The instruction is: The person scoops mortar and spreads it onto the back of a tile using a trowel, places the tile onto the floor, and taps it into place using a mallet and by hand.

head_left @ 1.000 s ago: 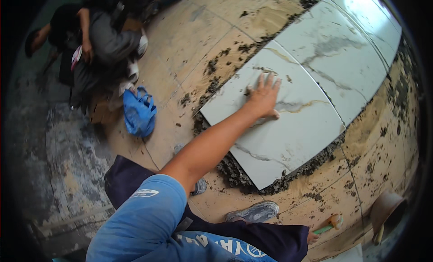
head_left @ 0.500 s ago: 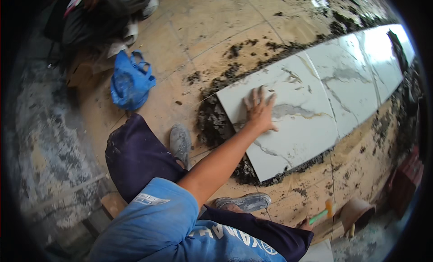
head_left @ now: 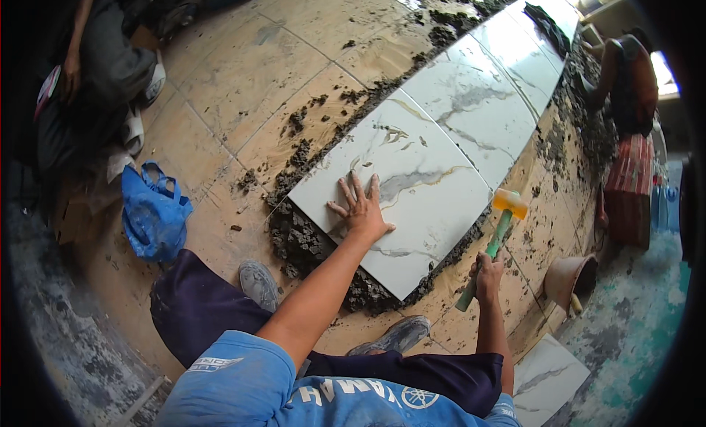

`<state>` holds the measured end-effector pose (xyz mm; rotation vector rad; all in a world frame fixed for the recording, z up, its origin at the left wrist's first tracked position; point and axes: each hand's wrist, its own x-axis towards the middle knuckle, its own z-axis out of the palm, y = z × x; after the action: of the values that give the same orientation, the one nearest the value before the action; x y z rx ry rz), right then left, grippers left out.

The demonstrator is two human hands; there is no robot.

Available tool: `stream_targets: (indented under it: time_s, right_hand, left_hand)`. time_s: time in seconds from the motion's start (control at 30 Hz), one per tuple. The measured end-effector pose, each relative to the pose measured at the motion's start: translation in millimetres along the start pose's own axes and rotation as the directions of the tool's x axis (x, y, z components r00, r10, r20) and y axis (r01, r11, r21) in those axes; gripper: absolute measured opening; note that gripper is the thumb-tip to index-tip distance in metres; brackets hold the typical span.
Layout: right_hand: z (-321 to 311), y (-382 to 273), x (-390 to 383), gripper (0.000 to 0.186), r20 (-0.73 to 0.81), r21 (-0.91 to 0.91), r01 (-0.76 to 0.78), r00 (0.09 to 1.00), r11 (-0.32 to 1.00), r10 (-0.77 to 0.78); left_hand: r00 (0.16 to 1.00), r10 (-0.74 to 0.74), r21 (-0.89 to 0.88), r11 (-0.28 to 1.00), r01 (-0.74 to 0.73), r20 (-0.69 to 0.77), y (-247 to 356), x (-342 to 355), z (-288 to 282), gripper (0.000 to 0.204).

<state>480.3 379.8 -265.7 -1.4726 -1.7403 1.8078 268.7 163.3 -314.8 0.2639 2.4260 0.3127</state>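
Note:
My left hand (head_left: 362,212) lies with fingers spread on the nearest large white marble-patterned tile (head_left: 412,151). Dark, crumbly mortar (head_left: 298,243) shows under and around that tile's edges. My right hand (head_left: 488,277) is wrapped around the green handle of a mallet (head_left: 509,204) with a yellowish-orange head. The mallet is raised upright, its head close by the tile's right corner in the picture; whether it touches the tile I cannot tell. Beyond a thin straight joint, further matching tiles (head_left: 478,96) run away to the upper right.
A blue plastic bag (head_left: 156,214) sits on the beige floor tiles (head_left: 287,55) at left, near a seated person (head_left: 110,74). Another person (head_left: 629,81) is at far right by a red box-like object (head_left: 630,191). A bucket (head_left: 566,280) lies tipped beside a loose tile (head_left: 548,379).
My right hand has come up from beside my knee, lifting the mallet toward the tile's edge. My left hand stays on the tile. The view has swung to the right.

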Motion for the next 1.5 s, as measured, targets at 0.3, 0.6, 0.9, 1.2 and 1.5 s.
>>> stream_targets:
  time_s: [0.3, 0.6, 0.9, 1.2, 1.5]
  right_hand:
    - [64.1, -42.6, 42.7, 0.044, 0.275, -0.529, 0.548, 0.833, 0.648, -0.480]
    - [126.3, -19.4, 73.6, 0.045, 0.490, -0.702, 0.554, 0.832, 0.448, -0.262]
    - [118.9, -51.3, 51.5, 0.047, 0.291, -0.386, 0.540, 0.841, 0.748, -0.456]
    - [43.1, -3.3, 29.4, 0.026, 0.160, -0.174, 0.192, 0.973, 0.966, -0.164]
    - [7.3, 32.3, 26.5, 0.039, -0.043, -0.260, 0.030, 0.998, 0.965, -0.043]
  left_hand:
    - [0.924, 0.024, -0.107, 0.992, -0.070, -0.381, -56.4, 3.2, 11.3, 0.103]
    - [0.959, -0.049, -0.061, 0.998, 0.033, -0.280, -47.7, 2.5, 7.4, 0.105]
    - [0.960, 0.127, 0.061, 0.991, -0.115, -0.250, -14.3, 15.5, -23.6, 0.100]
    - [0.714, 0.692, 0.453, 0.606, -0.653, 0.104, 98.2, 125.1, -51.7, 0.123]
    - [0.773, 0.613, 0.497, 0.627, -0.600, 0.160, 119.5, 158.7, -46.9, 0.147]
